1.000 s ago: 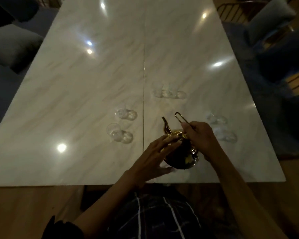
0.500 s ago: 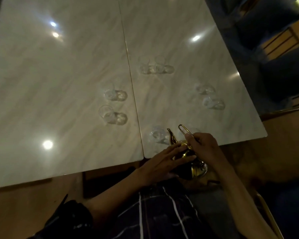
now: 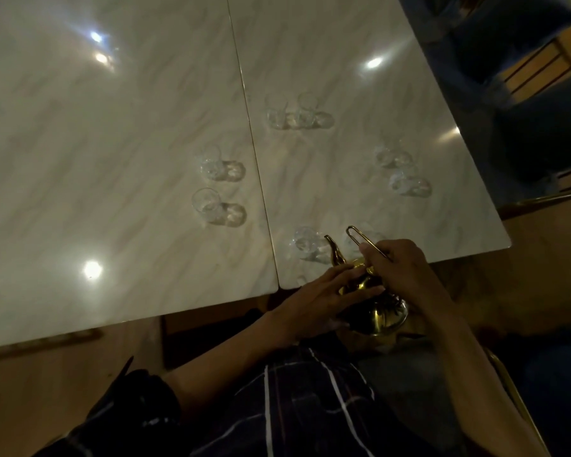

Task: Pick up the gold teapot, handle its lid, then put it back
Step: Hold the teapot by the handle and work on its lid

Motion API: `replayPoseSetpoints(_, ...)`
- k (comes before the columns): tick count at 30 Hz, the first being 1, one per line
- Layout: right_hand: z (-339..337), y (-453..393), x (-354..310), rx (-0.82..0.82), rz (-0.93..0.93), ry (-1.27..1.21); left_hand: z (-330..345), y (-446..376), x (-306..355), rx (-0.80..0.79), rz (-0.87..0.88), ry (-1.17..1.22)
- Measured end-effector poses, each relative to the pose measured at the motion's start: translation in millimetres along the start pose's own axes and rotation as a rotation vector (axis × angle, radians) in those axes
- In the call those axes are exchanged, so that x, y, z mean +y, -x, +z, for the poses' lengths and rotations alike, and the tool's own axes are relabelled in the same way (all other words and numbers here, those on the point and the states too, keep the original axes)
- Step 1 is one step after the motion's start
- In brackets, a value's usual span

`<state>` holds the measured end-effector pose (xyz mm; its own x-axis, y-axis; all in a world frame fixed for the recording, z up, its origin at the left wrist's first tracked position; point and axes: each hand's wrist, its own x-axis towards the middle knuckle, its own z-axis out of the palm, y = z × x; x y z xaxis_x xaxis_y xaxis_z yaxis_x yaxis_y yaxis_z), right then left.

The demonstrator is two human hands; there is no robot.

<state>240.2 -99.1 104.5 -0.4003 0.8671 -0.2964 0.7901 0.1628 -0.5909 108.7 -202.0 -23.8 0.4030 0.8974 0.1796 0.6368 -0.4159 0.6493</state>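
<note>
Dim room, glossy marble table (image 3: 119, 166) with clear glasses (image 3: 219, 209) scattered on it. The gold teapot (image 3: 376, 311) is off the table, held just past its near edge. The right hand (image 3: 406, 275) grips the wire handle, the left hand (image 3: 314, 305) lies flat-fingered on the lid area. Compared to half a second ago, barely anything's changed. No readable writing.
</note>
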Motion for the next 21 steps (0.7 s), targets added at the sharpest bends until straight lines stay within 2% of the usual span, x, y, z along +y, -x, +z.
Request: replayPoseSetpoints(21,-5.0,4.5,1.7,-0.025,0.011,0.02,2.2,-0.3,5.6,-0.01,-0.009,0.011)
